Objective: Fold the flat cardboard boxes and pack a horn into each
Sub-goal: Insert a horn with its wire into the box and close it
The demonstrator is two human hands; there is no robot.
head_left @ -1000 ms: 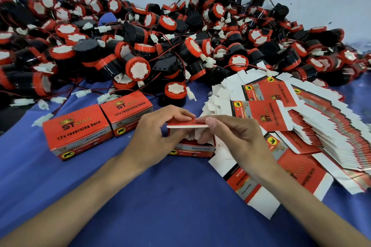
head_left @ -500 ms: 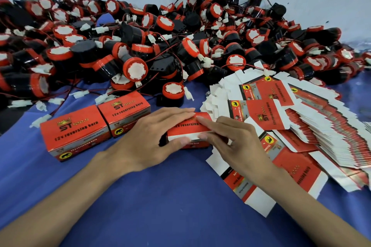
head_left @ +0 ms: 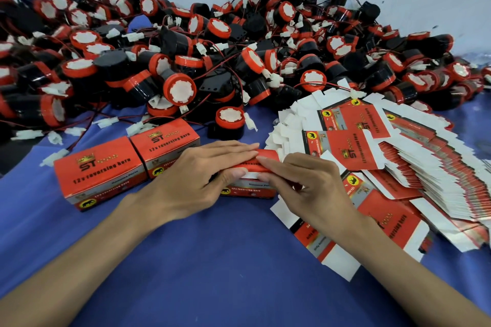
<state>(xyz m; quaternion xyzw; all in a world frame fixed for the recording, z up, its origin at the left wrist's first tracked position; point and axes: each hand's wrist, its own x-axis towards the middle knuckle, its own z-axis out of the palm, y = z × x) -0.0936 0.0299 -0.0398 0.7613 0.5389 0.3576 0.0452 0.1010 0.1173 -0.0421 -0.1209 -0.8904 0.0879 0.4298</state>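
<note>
Pressing the box (head_left: 249,190) top with a flat left hand (head_left: 196,180), pinching its lid flap with the right hand (head_left: 308,188). Closed boxes (head_left: 101,172) left of it, flat cartons (head_left: 345,146) right.

blue-clothed desk (head_left: 212,268). heap of red-and-black horns (head_left: 239,61). in front of the heap: left, two folded red boxes (head_left: 101,170); right, fanned flat cardboard boxes (head_left: 425,167); between, a third box (head_left: 249,190).
</note>
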